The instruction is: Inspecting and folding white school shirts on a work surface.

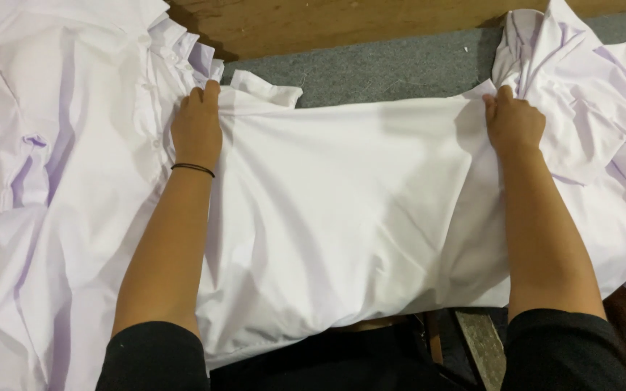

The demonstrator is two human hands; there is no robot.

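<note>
A white shirt (342, 210) lies spread flat across the middle of the work surface, stretched between both hands. My left hand (197, 127) grips its far left edge, fingers curled into the cloth; a thin dark band sits on that wrist. My right hand (514, 123) is closed on the shirt's far right edge. Both forearms reach forward over the fabric, with black sleeves at the bottom of the view.
A heap of crumpled white garments (60, 181) fills the left side. More white garments (602, 116) are piled at the right. Grey felt-like covering (392, 69) shows beyond the shirt, with a wooden board (313, 22) behind it.
</note>
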